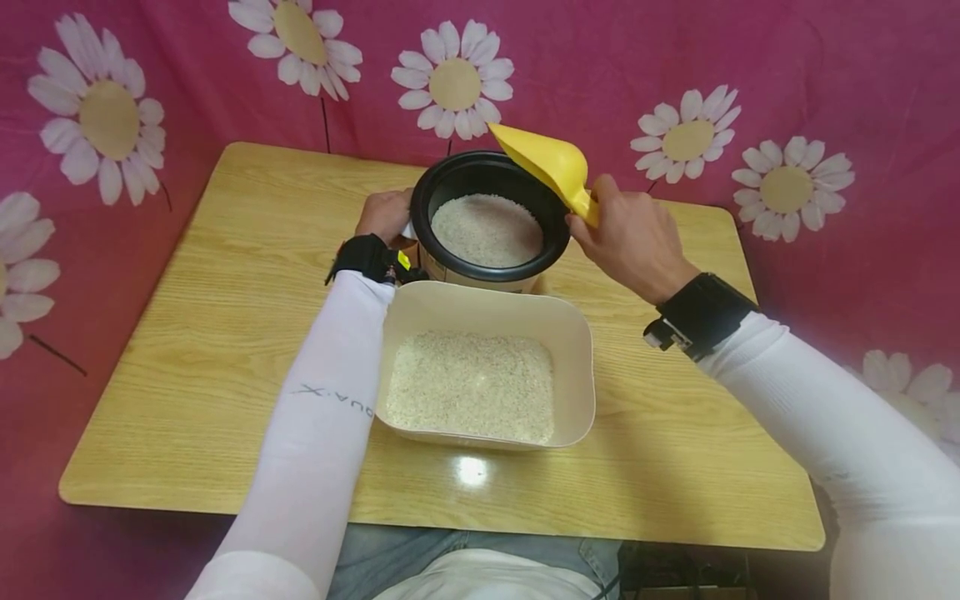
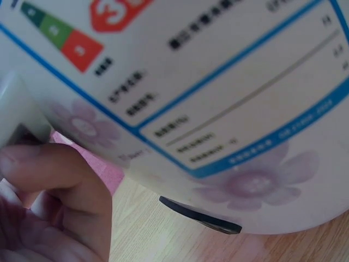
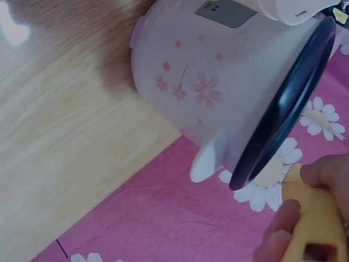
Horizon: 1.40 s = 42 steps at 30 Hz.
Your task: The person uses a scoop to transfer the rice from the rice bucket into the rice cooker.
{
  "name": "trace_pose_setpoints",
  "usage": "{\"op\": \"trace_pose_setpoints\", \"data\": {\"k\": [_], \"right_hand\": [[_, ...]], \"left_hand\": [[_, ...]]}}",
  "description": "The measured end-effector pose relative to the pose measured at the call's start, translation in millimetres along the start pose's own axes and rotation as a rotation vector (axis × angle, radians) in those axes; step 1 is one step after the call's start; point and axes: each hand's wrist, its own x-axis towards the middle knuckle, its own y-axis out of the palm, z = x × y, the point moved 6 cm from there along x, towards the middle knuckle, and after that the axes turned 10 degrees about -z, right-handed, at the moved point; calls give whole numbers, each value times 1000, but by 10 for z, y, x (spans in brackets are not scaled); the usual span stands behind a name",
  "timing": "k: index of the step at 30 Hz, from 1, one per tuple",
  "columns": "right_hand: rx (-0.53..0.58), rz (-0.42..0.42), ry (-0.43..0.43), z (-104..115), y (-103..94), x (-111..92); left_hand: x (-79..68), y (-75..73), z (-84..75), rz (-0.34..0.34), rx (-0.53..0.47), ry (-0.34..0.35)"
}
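Observation:
A rice cooker [image 1: 472, 272] with a flower print stands upright on the table, its black rim around a heap of white rice [image 1: 487, 231]. My left hand [image 1: 384, 215] grips the white side handle [image 2: 22, 106] of the cooker. My right hand [image 1: 633, 237] holds a yellow scoop [image 1: 551, 162] by its handle, above the cooker's far right rim; the scoop's tip points away to the left. In front of the cooker is a cream plastic bin [image 1: 581, 367] with more rice [image 1: 472, 387] across its bottom.
The wooden table [image 1: 225, 350] has rounded corners. A pink cloth with large daisies [image 1: 453, 83] hangs behind it and at both sides. The bin stands close to the cooker, and my left forearm [image 1: 322, 400] passes along its left side.

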Motion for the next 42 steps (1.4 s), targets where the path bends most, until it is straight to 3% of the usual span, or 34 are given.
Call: {"op": "trace_pose_setpoints", "data": {"k": [8,11,16,19,21,24,28,32,36,42], "right_hand": [[96,-35,-108,96,-123,-159],[168,60,-80,107,-133,-266],[303,318,78,80,-81,-476],[378,420,102,83,-60,-618],[409,447,57,107,-63,-710],[405,445,-93,178,-78,-842],[336,429,-311,302,-96,-1004],[246,419,-470,401,-83,-1128],[141,397,-581,447,-35,-1200],[-12,386,-653,500,65,-1228]], "left_hand": [[7,13,4,8,19,-3],[14,14,4,5,19,-13],[19,13,8,4,23,-21],[21,14,17,4,29,-18],[15,15,19,5,31,-14],[-3,13,17,5,25,-13],[-13,1,14,2,17,-22],[-12,-13,10,-1,9,-18],[-3,-4,14,2,-4,-26],[8,18,15,5,-8,-22]]}}
